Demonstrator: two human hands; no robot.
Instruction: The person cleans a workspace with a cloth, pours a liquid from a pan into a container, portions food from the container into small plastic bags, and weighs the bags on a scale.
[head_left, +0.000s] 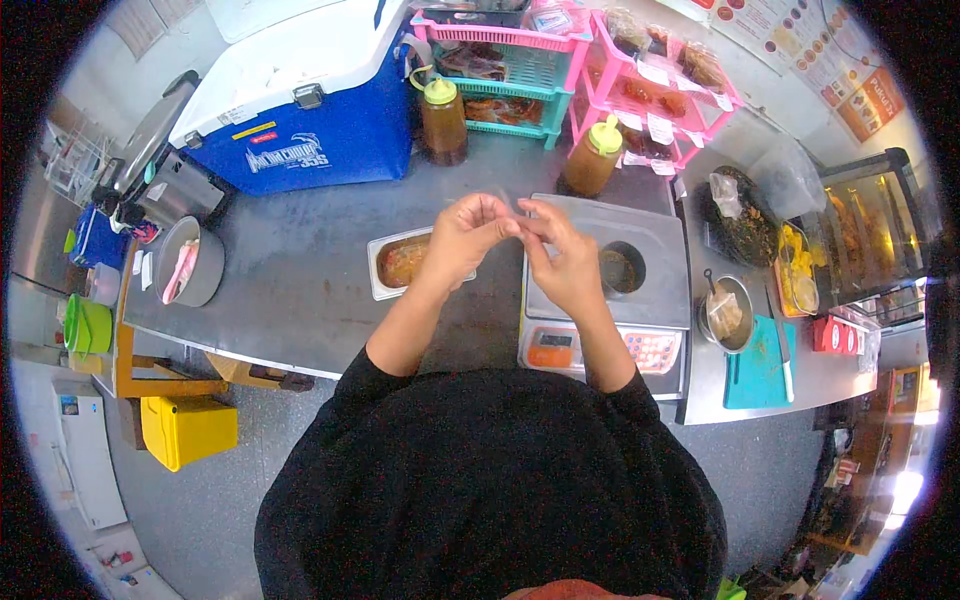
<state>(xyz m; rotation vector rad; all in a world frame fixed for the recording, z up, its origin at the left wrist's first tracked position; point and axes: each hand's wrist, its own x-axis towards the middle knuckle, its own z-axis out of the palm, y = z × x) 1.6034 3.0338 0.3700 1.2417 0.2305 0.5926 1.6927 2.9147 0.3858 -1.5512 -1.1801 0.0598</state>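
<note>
My left hand and my right hand meet in front of me, fingertips pinched together. Between them is a thin, see-through piece of plastic, too faint to tell its shape. Below and behind my left hand, a white-rimmed rectangular tub holds an orange-brown food with sauce, partly hidden by that hand. Under my right hand and forearm stands a digital scale with an orange display. A round grey container with brown contents sits on its platform.
Behind stand a blue cooler box, two sauce squeeze bottles and tiered plastic racks of bagged food. A grey pot is at left. On the right counter, a knife lies on a teal cutting board beside a metal bowl.
</note>
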